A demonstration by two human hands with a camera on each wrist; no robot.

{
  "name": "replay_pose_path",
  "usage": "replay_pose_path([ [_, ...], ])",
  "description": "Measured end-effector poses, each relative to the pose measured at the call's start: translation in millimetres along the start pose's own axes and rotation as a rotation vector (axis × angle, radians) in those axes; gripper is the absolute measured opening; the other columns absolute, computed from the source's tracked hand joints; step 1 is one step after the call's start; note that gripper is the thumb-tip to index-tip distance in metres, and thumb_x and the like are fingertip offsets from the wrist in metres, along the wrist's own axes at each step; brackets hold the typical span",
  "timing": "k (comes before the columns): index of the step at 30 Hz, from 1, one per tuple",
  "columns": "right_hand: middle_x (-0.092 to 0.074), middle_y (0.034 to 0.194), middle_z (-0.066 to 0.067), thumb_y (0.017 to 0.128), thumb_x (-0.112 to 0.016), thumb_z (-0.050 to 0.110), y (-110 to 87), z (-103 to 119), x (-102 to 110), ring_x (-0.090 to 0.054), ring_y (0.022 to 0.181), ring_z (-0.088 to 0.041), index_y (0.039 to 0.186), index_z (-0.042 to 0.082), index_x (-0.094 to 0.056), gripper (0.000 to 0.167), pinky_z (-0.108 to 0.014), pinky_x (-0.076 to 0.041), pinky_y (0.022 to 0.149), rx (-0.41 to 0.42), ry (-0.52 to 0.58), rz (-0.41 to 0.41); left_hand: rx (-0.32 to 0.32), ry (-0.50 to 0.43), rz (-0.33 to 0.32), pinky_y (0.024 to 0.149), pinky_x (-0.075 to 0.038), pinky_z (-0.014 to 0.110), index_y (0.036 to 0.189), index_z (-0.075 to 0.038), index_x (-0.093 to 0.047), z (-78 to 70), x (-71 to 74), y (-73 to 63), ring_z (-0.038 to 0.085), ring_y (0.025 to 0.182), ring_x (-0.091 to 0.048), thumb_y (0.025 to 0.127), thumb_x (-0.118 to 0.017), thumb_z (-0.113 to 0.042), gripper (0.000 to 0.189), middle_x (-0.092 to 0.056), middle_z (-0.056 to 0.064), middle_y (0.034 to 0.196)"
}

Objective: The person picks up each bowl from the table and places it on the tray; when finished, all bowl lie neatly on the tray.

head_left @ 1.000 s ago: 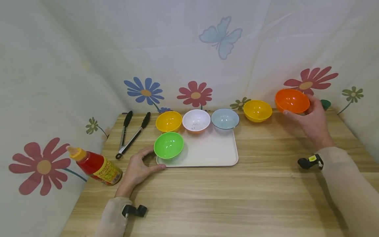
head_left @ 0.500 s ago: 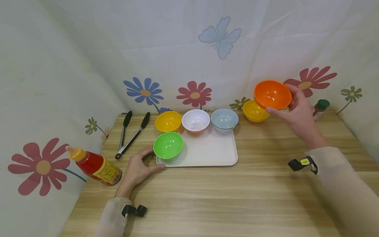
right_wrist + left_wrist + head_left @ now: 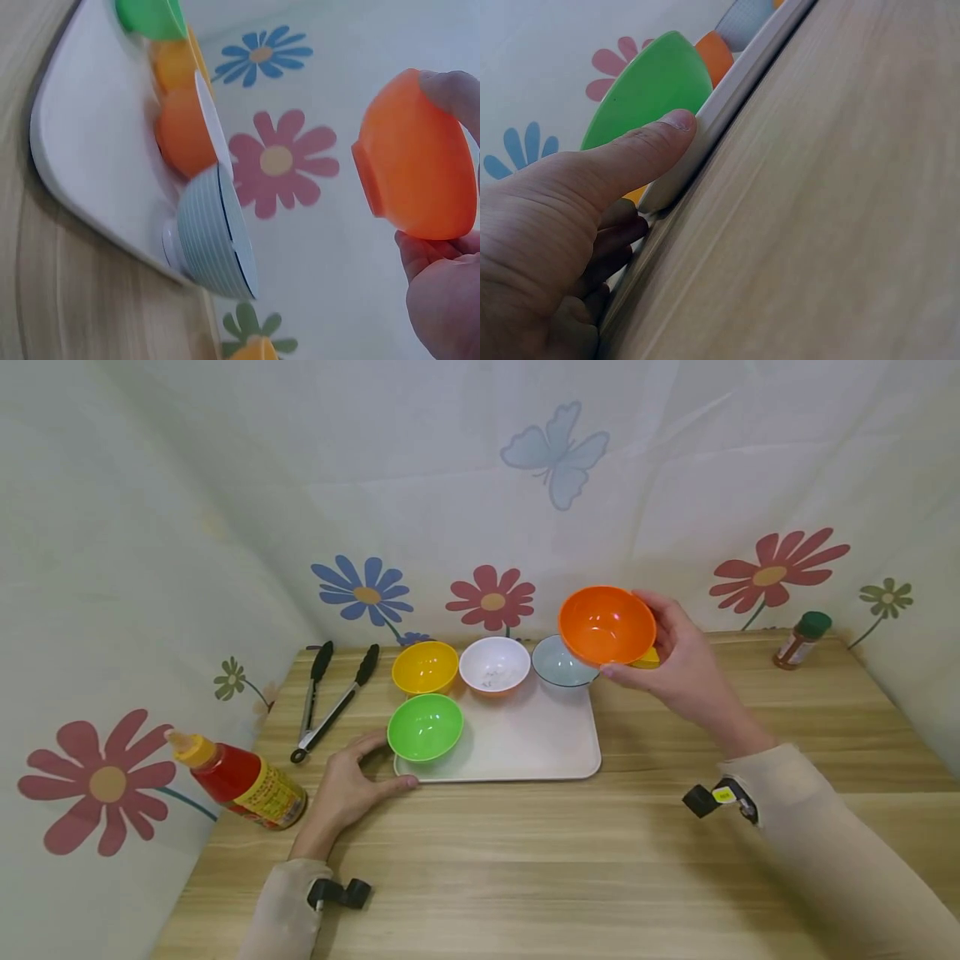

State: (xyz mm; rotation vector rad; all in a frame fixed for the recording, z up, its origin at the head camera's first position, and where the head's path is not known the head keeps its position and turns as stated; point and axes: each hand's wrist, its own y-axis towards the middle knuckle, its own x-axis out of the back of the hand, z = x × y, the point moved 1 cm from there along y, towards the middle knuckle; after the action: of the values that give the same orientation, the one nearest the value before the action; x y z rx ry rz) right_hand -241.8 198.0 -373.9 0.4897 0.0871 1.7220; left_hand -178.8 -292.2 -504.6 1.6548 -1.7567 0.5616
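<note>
My right hand (image 3: 686, 672) grips an orange bowl (image 3: 606, 625) by its side, thumb low and fingers behind. The bowl is held up in the air, overlapping a pale blue bowl (image 3: 562, 662) in the head view; its underside faces the right wrist camera. My left hand (image 3: 348, 789) rests at the near left corner of the white tray (image 3: 536, 752), its thumb along the rim. Right beside those fingers a green bowl (image 3: 426, 728) stands on the tray. Behind it are a yellow bowl (image 3: 425, 668) and a bowl (image 3: 495, 665) white inside and orange outside.
A red sauce bottle (image 3: 251, 783) with a yellow cap stands at the left, near tongs (image 3: 333, 710) with black tips. Another yellow bowl (image 3: 649, 657) is mostly hidden behind the held one. A green-capped jar (image 3: 801, 642) is at the back right, before a flowered curtain (image 3: 420, 485).
My right hand has carried the orange bowl leftward from the right side, past the second yellow bowl, rising and then dropping a little. The green-capped jar has come into full view. My left hand stays put.
</note>
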Motion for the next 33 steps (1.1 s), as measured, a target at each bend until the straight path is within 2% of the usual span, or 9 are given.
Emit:
replay_pose_path([
  [5, -0.050, 0.165, -0.008, 0.089, -0.092, 0.000, -2.5, -0.6, -25.1, -0.052, 0.149, -0.026, 0.169, 0.006, -0.037, 0.098, -0.016, -0.050, 0.116, 0.018, 0.045, 0.061, 0.008, 0.018, 0.005, 0.132, -0.034, 0.065, 0.155, -0.015, -0.066, 0.5, 0.1, 0.4, 0.039, 0.156, -0.050, 0.077, -0.101, -0.057, 0.096, -0.061, 0.010, 0.162],
  [11, -0.052, 0.164, -0.004, 0.088, -0.096, 0.008, -9.9, -7.5, -53.0, -0.054, 0.146, -0.024, 0.169, 0.011, -0.038, 0.100, -0.022, -0.051, 0.119, -0.020, 0.061, 0.117, 0.015, 0.022, 0.012, 0.133, -0.034, 0.065, 0.155, -0.015, -0.065, -0.1, 0.0, 0.8, 0.038, 0.156, -0.049, 0.077, -0.101, -0.058, 0.095, -0.061, 0.009, 0.162],
  [16, -0.055, 0.161, -0.001, 0.084, -0.100, 0.012, -17.5, -14.5, -73.0, -0.057, 0.145, -0.022, 0.168, 0.012, -0.041, 0.103, -0.034, -0.051, 0.124, -0.028, 0.073, 0.160, 0.016, 0.023, 0.010, 0.133, -0.034, 0.064, 0.154, -0.014, -0.066, 0.1, 0.0, 0.4, 0.038, 0.156, -0.050, 0.078, -0.101, -0.057, 0.095, -0.062, 0.009, 0.162],
  [19, -0.057, 0.160, -0.002, 0.082, -0.102, 0.015, -21.1, -18.5, -82.5, -0.058, 0.144, -0.022, 0.167, 0.012, -0.042, 0.104, -0.046, -0.050, 0.126, -0.031, 0.066, 0.181, 0.018, 0.024, 0.010, 0.133, -0.033, 0.065, 0.155, -0.014, -0.065, 1.2, 0.1, 0.0, 0.039, 0.156, -0.049, 0.078, -0.101, -0.057, 0.095, -0.061, 0.010, 0.162],
  [24, -0.057, 0.160, -0.002, 0.081, -0.103, 0.021, -27.5, -26.9, -95.3, -0.059, 0.143, -0.024, 0.167, 0.013, -0.043, 0.105, -0.057, -0.050, 0.124, -0.063, 0.048, 0.191, 0.022, 0.022, 0.013, 0.133, -0.033, 0.066, 0.156, -0.015, -0.065, 1.7, 0.3, -0.5, 0.039, 0.156, -0.048, 0.078, -0.100, -0.058, 0.096, -0.061, 0.010, 0.163],
  [28, -0.057, 0.159, 0.000, 0.080, -0.104, 0.028, -31.9, -34.0, -104.1, -0.060, 0.142, -0.025, 0.166, 0.019, -0.044, 0.106, -0.057, -0.054, 0.121, -0.105, 0.015, 0.202, 0.023, 0.019, 0.015, 0.133, -0.033, 0.066, 0.156, -0.015, -0.064, 1.4, 0.1, -0.3, 0.039, 0.156, -0.049, 0.078, -0.100, -0.058, 0.096, -0.061, 0.010, 0.163],
  [33, -0.055, 0.160, 0.001, 0.080, -0.104, 0.030, -35.7, -40.0, -113.2, -0.058, 0.144, -0.026, 0.166, 0.022, -0.044, 0.105, -0.056, -0.053, 0.122, -0.140, -0.010, 0.229, 0.018, 0.010, 0.015, 0.133, -0.033, 0.066, 0.156, -0.015, -0.065, 1.8, -0.2, 0.0, 0.039, 0.156, -0.049, 0.078, -0.100, -0.058, 0.096, -0.061, 0.010, 0.163],
])
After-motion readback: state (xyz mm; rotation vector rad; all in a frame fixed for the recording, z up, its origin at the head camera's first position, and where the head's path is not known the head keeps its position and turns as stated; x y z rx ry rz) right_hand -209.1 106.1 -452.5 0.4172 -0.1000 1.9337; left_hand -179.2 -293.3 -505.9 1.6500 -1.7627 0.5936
